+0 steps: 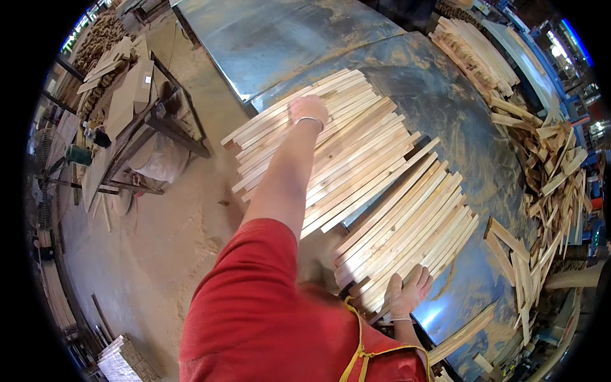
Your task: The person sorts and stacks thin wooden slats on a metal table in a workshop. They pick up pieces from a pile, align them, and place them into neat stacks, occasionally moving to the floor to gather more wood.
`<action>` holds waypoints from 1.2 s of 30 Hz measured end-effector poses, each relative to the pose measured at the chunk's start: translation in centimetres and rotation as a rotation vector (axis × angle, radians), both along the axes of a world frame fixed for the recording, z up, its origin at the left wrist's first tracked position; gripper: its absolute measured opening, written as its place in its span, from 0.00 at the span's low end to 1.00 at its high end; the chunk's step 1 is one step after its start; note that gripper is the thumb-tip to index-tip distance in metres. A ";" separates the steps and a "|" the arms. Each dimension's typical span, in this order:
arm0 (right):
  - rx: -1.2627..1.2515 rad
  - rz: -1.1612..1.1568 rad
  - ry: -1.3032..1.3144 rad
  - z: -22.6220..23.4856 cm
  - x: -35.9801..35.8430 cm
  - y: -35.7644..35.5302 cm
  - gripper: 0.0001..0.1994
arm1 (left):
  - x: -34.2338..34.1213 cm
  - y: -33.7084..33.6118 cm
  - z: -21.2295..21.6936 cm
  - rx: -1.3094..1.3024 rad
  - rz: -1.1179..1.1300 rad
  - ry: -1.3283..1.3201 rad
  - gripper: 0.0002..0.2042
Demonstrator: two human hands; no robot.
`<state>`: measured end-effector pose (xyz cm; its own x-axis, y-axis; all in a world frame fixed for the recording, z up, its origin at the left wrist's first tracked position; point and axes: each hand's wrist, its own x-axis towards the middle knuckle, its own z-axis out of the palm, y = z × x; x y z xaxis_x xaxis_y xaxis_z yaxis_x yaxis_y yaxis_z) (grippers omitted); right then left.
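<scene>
Two batches of pale wooden strips lie side by side on a metal-topped table (484, 140), with a narrow dark gap between them. On the larger left batch of wooden strips (356, 149) rests my left hand (310, 111), in a light glove, its fingers curled down over the strips near their far side. My right hand (408, 293), gloved too, lies with fingers spread against the near right edge of the smaller batch of wooden strips (407, 223). The strips' ends are staggered. My left forearm covers part of the larger batch.
A stack of strips (477, 57) stands at the far right, above a loose heap of offcuts (547, 191). A single board (463, 332) lies right of my right hand. To the left are a wooden workbench (130, 95), a fan (48, 153) and a dusty floor (153, 254).
</scene>
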<state>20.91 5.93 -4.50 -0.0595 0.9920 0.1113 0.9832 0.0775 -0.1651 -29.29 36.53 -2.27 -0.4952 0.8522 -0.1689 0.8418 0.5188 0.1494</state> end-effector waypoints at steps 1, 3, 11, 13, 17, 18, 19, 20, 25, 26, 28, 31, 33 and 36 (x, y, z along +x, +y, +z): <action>0.009 -0.010 -0.012 -0.1 -0.1 -0.2 0.42 | 1.3 0.8 0.4 0.002 -0.124 0.029 0.21; 0.002 -0.019 -0.027 -0.3 0.2 -0.5 0.42 | 5.1 1.7 1.9 0.125 -0.365 0.012 0.22; 0.005 0.035 -0.053 -0.7 0.5 0.0 0.43 | 11.7 -5.4 4.6 0.403 -0.429 -0.018 0.18; 0.009 0.010 -0.038 -0.5 0.1 0.0 0.43 | 8.6 -9.0 4.2 0.382 -0.350 -0.048 0.12; -0.055 -0.029 -0.038 0.0 -0.3 -0.1 0.44 | -0.6 -18.8 -0.5 0.909 0.124 -0.147 0.09; -0.072 -0.038 -0.044 0.2 -0.4 -0.2 0.44 | -3.6 -21.2 -2.7 0.980 0.186 0.100 0.11; -0.083 -0.041 -0.056 0.1 -0.2 -0.1 0.45 | -5.7 -23.3 -4.0 0.873 0.408 0.110 0.14; -0.091 -0.052 -0.067 -0.2 0.0 0.1 0.45 | -7.3 -24.8 -5.0 0.762 0.619 0.115 0.16; -0.074 -0.037 -0.076 -1.0 0.8 -0.2 0.45 | -11.4 -26.4 -7.7 0.643 0.895 -1.120 0.28; -0.081 -0.030 -0.065 -1.0 1.0 0.0 0.45 | -11.8 -26.3 -8.2 0.593 0.858 -1.232 0.30; -0.087 -0.011 -0.047 -0.9 0.8 -0.1 0.44 | -13.6 -26.3 -9.1 0.588 0.883 -1.214 0.27; -0.068 -0.040 -0.063 -0.4 0.6 -0.5 0.42 | -14.2 -24.9 -4.8 0.526 0.753 -1.267 0.27; -0.065 -0.057 -0.060 -0.2 0.6 -0.7 0.41 | -14.8 -23.7 1.0 0.456 0.603 -1.419 0.30; -0.082 -0.036 -0.021 1.2 -0.5 -0.1 0.40 | -15.3 -20.1 5.6 0.410 0.551 -1.385 0.33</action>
